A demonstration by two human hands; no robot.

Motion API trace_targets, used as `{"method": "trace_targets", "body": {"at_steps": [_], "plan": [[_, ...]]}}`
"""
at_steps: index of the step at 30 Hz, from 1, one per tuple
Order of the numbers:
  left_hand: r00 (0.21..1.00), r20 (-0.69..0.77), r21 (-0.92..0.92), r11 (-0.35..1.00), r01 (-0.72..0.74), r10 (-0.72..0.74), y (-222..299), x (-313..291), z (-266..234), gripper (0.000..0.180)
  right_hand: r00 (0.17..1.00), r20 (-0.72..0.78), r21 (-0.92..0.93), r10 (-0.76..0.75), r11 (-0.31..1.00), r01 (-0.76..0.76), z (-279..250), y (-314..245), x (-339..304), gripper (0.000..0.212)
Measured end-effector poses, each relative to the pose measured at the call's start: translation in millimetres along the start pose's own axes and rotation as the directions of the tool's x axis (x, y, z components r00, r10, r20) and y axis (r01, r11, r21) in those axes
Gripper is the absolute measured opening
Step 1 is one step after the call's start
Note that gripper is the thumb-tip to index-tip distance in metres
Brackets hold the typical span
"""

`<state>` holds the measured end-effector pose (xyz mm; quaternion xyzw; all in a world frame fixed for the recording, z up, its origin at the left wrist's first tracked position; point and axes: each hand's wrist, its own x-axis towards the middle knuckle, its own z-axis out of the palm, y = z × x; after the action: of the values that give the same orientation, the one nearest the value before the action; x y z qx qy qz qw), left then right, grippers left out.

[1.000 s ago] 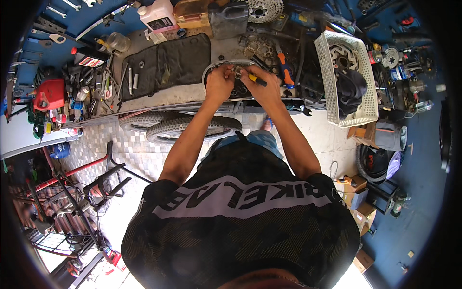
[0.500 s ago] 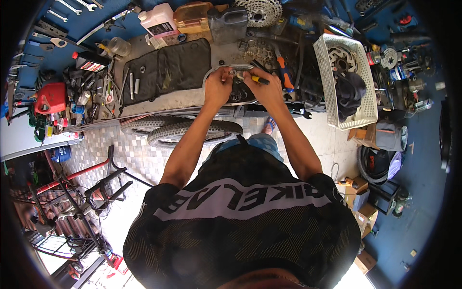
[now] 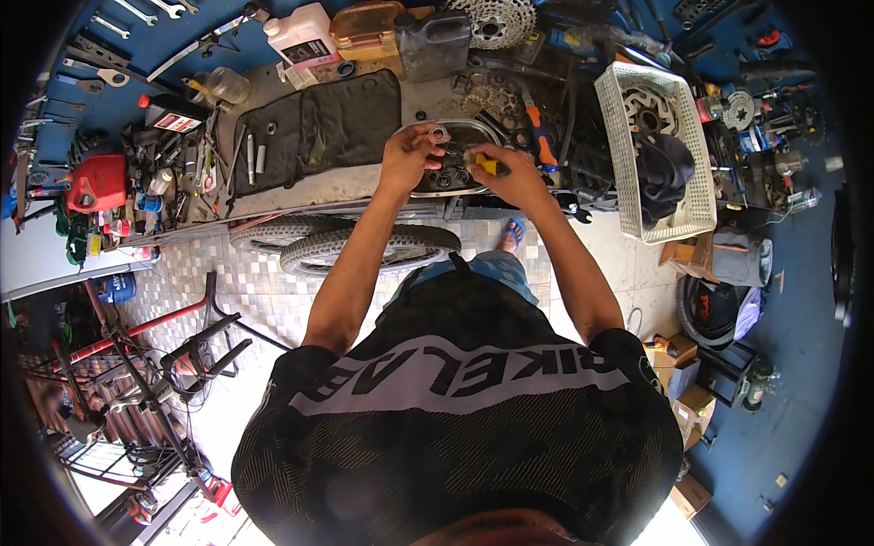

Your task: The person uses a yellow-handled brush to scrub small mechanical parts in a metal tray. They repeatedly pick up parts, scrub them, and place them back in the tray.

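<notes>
The left hand [image 3: 407, 156] is raised over the workbench [image 3: 360, 177], its thumb and fingertips pinched on a small metal ring [image 3: 439, 135], the other fingers curled. The right hand [image 3: 512, 175] is closed around a yellow-handled tool [image 3: 485, 164] whose tip points left toward the ring. Both hands hover above a round tray [image 3: 460, 159] of small dark parts, near the middle of the bench. Left of the tray lies a black mat [image 3: 319, 127] with a few metal pieces on it. Right of the hands stands a white basket [image 3: 628, 173] holding a disc and dark cloth. At the far edge sit a cassette [image 3: 492, 20] and 2 jugs [image 3: 401, 36]. A tyre [image 3: 364, 250] leans below the near edge of the bench.
</notes>
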<state>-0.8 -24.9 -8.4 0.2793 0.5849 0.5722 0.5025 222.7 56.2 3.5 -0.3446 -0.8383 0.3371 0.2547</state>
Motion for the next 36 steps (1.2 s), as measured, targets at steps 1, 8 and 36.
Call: {"method": "trace_targets", "body": {"at_steps": [1,8,36], "plan": [[1.000,-0.002,-0.019,1.000,0.004,-0.004,-2,0,1,0.035,0.999,0.047,-0.084,-0.024,0.996,0.028,-4,-1,-3,0.031],[0.998,-0.053,0.036,0.999,-0.027,0.029,-9,-3,13,0.032,0.888,0.114,0.485,0.446,0.754,-0.442,10,-6,19,0.039],[0.992,0.071,0.249,0.961,-0.117,0.103,-21,4,4,0.021,0.998,0.029,0.205,-0.050,0.978,0.043,-16,-14,19,0.028]]}}
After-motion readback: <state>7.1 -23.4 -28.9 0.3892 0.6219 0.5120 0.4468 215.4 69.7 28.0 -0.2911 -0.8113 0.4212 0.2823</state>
